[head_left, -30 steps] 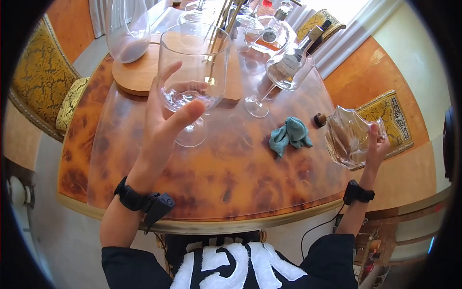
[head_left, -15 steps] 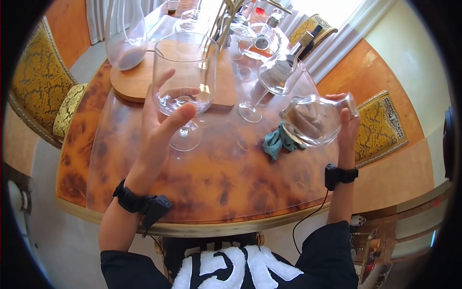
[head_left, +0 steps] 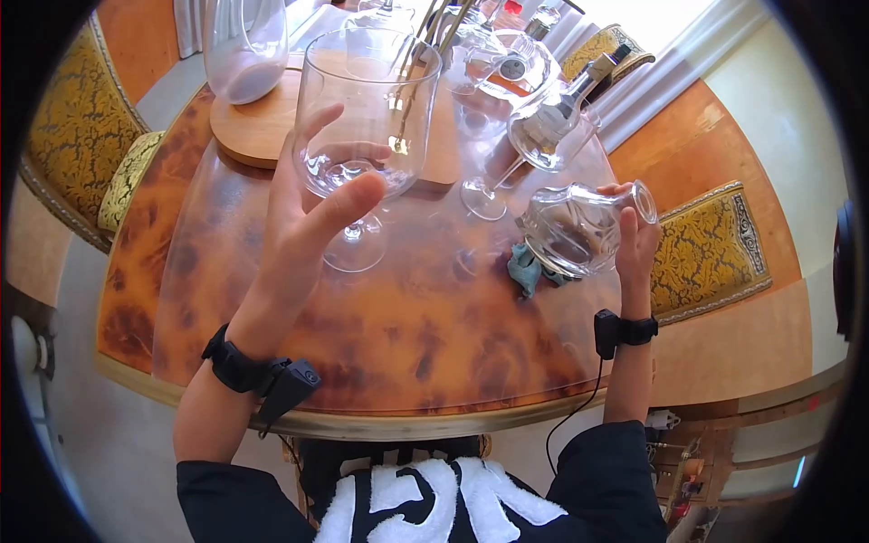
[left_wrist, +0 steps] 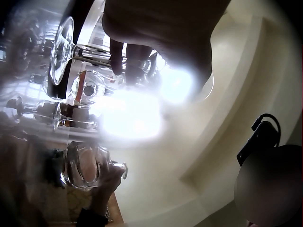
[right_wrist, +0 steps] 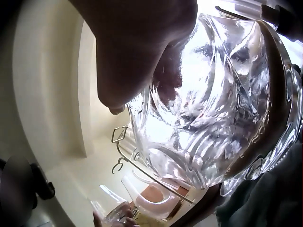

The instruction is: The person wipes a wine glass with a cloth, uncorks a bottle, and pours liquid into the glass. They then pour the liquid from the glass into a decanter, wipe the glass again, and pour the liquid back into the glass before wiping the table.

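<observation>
A large stemmed glass (head_left: 367, 127) is upright in my left hand (head_left: 312, 213), its bowl cradled between thumb and fingers. Its stem and round foot hang below the hand. My right hand (head_left: 636, 244) grips a faceted glass decanter (head_left: 575, 228) by the neck. The decanter is tilted, mouth to the right, base toward a teal cloth (head_left: 523, 271) that it partly covers. In the right wrist view the decanter (right_wrist: 203, 109) fills much of the picture, with clear facets. The left wrist view shows the decanter (left_wrist: 85, 165) below the stemmed glass's foot (left_wrist: 61, 51).
Behind the left hand lies a round-edged wooden board (head_left: 244, 131), with a tall curved decanter (head_left: 246, 54) at its back left. A stemmed glass (head_left: 484, 197) and several bottles stand farther back. Patterned chairs (head_left: 711, 249) flank the table, whose near edge (head_left: 407, 425) is curved.
My right hand has brought the decanter leftward from the table's right side and tipped it over more, now in front of the cloth. The left hand keeps its hold on the stemmed glass.
</observation>
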`<action>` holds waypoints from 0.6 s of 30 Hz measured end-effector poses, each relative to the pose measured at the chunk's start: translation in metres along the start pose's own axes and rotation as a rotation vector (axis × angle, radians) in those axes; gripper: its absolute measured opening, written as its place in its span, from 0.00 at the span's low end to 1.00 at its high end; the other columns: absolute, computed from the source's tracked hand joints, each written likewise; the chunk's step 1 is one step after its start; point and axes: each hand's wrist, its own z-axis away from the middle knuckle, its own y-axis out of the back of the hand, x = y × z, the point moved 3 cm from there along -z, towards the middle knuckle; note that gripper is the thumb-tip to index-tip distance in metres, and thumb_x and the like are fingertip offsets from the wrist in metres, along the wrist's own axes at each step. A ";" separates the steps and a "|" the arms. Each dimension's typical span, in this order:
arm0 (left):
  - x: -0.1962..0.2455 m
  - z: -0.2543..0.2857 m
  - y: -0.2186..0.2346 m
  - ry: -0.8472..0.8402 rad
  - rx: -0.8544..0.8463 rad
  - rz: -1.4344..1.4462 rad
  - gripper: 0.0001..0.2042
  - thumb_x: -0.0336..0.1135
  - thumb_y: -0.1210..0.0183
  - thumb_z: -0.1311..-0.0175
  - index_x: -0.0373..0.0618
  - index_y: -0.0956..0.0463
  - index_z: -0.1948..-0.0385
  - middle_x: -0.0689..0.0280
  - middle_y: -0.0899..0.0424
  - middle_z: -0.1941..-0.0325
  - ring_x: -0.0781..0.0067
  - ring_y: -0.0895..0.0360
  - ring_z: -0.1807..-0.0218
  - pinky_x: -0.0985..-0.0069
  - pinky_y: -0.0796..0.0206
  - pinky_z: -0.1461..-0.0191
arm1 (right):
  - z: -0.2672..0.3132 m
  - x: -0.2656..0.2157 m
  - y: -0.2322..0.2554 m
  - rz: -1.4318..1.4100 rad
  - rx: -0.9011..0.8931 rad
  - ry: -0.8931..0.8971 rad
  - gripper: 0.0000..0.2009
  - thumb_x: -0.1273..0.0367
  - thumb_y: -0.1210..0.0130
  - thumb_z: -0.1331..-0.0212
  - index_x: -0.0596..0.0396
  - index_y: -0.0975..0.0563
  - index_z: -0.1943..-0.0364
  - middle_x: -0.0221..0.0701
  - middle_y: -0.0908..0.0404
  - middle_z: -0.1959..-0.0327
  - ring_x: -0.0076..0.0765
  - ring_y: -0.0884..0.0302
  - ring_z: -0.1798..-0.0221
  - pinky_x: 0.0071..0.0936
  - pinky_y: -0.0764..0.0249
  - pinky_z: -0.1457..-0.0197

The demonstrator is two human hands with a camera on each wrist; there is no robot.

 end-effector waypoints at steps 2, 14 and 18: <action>0.000 0.001 -0.001 0.017 -0.001 -0.018 0.45 0.49 0.28 0.43 0.36 0.45 0.29 0.50 0.20 0.45 0.68 0.20 0.46 0.74 0.28 0.42 | 0.008 0.000 0.001 0.028 0.035 -0.012 0.18 0.59 0.48 0.26 0.62 0.25 0.48 0.37 0.17 0.52 0.26 0.22 0.49 0.26 0.28 0.45; -0.003 0.003 -0.004 0.042 -0.053 -0.101 0.42 0.56 0.35 0.37 0.44 0.45 0.27 0.53 0.21 0.42 0.64 0.19 0.46 0.67 0.30 0.40 | 0.039 -0.016 0.021 0.134 0.114 -0.051 0.13 0.66 0.47 0.28 0.63 0.23 0.50 0.36 0.17 0.53 0.27 0.22 0.51 0.26 0.28 0.45; -0.001 0.003 -0.006 0.024 -0.045 -0.100 0.42 0.55 0.35 0.37 0.43 0.45 0.27 0.53 0.21 0.42 0.64 0.19 0.46 0.67 0.30 0.41 | 0.044 -0.026 0.028 0.267 0.078 -0.038 0.12 0.66 0.47 0.28 0.63 0.21 0.54 0.35 0.17 0.56 0.26 0.22 0.53 0.26 0.28 0.47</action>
